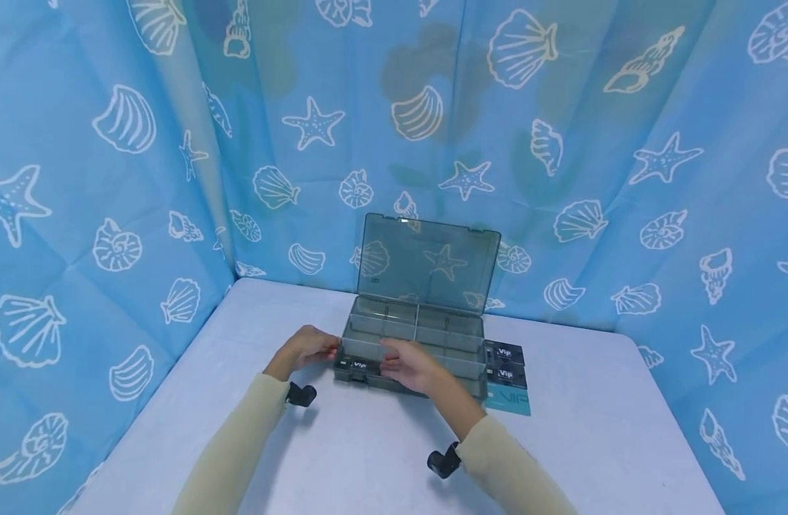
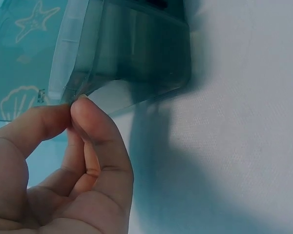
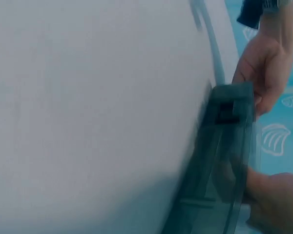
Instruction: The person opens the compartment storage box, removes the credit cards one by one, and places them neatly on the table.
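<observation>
A grey see-through compartment box stands on the table, its lid raised at the back. A clear divider strip runs lengthwise across the box behind the front compartment. My left hand pinches the strip's left end between thumb and index finger; the left wrist view shows the fingertips at the clear strip's corner. My right hand holds the strip near its middle, thumb behind it and fingers in front, partly hidden by the box wall in the right wrist view. A black "Vip" card lies in the front compartment.
Two black "Vip" cards and a teal card lie against the box's right side on the white tabletop. Blue shell-patterned curtains close off the back and sides, with the back one right behind the lid.
</observation>
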A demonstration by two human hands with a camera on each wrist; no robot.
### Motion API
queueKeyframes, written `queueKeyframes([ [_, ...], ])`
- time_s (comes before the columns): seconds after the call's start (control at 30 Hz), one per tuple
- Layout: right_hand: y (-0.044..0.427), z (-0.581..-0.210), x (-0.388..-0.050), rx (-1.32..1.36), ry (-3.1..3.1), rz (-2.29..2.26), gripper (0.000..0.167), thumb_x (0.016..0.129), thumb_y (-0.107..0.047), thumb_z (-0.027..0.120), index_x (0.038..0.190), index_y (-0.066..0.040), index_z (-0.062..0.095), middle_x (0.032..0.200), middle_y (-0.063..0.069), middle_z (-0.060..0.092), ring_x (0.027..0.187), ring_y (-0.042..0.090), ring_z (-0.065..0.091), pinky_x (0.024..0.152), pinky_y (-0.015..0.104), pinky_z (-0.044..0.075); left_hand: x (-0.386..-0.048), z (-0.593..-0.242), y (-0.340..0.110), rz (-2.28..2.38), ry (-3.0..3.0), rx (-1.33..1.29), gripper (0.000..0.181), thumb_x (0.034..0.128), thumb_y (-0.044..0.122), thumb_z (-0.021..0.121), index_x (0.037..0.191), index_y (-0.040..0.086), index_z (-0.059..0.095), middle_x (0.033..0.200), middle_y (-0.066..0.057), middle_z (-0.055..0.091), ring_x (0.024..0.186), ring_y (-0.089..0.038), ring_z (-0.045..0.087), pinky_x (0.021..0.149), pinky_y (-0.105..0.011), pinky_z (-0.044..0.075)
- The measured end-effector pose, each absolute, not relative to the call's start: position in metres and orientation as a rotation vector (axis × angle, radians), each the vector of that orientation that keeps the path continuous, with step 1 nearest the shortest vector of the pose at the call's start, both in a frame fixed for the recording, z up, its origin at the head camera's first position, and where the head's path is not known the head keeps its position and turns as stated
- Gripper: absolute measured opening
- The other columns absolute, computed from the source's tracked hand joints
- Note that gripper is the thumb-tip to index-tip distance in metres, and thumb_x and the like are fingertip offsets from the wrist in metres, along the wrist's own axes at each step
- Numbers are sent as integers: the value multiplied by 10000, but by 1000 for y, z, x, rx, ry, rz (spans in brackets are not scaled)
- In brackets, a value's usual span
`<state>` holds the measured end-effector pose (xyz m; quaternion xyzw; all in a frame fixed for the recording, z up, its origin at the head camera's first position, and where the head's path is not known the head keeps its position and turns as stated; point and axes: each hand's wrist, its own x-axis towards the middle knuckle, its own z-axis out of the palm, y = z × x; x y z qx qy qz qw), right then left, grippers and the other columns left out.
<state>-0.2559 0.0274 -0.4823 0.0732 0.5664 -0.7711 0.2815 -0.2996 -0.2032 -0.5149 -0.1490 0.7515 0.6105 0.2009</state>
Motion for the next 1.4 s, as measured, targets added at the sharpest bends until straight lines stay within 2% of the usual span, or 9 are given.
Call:
queueKeyframes([
  [0.13,24,-488,-255,174,1546,-2084,494,963,-38,557,1352,176,342,1316,268,368,1025,248,482,1106,443,338,-298,-514,-202,1735,2080,-380,204,940,85,616,1069,-73,631,879,-109,631,712,-157,619,687,-262,555],
  [0.3,23,-495,-256,134,1636,-2025,394,974,-47,563,1270,185,445,1235,262,489,1060,269,546,1041,402,428,-296,-514,-199,1751,2065,-370,196,941,74,614,1066,-75,635,885,-114,636,720,-157,622,697,-264,557],
  [0.43,25,-499,-255,95,1706,-1996,363,980,-53,555,1241,192,495,1225,273,536,1000,232,585,989,365,474,-297,-516,-197,1742,2065,-390,192,936,78,622,1056,-71,640,886,-113,637,723,-157,623,686,-257,556],
  [0.57,25,-503,-253,33,1864,-1940,264,925,9,614,1139,164,600,1126,223,625,959,197,627,917,316,518,-299,-518,-196,1730,2068,-394,200,929,87,631,1055,-68,645,882,-108,637,725,-158,621,683,-252,552],
  [0.67,25,-502,-252,20,1922,-1949,245,881,41,662,1111,123,639,1136,204,625,997,222,635,906,316,525,-300,-517,-196,1730,2082,-379,204,934,93,627,1056,-69,648,878,-107,636,726,-157,618,685,-250,551],
  [0.83,31,-496,-250,57,1842,-2050,308,864,85,653,1167,118,610,1199,244,584,1053,276,621,923,358,519,-300,-517,-197,1733,2088,-364,208,938,96,625,1057,-72,653,871,-106,644,718,-147,626,707,-262,559],
  [0.97,43,-489,-251,83,1827,-2038,321,887,48,647,1197,115,600,1201,214,605,987,215,638,864,310,543,-299,-518,-198,1734,2099,-360,216,938,94,623,1060,-83,649,872,-112,646,709,-143,630,712,-270,562],
  [1.1,60,-484,-254,166,1820,-2018,321,902,-34,670,1197,81,619,1125,166,645,881,154,654,757,239,559,-298,-518,-199,1717,2110,-379,226,942,110,622,1066,-78,644,882,-111,641,715,-144,624,705,-264,557],
  [1.4,105,-479,-254,203,1864,-2035,354,887,-91,711,1196,64,636,1021,130,673,835,169,653,750,267,571,-295,-515,-206,1689,2123,-369,207,948,120,611,1055,-54,642,885,-100,628,703,-136,587,690,-251,521],
])
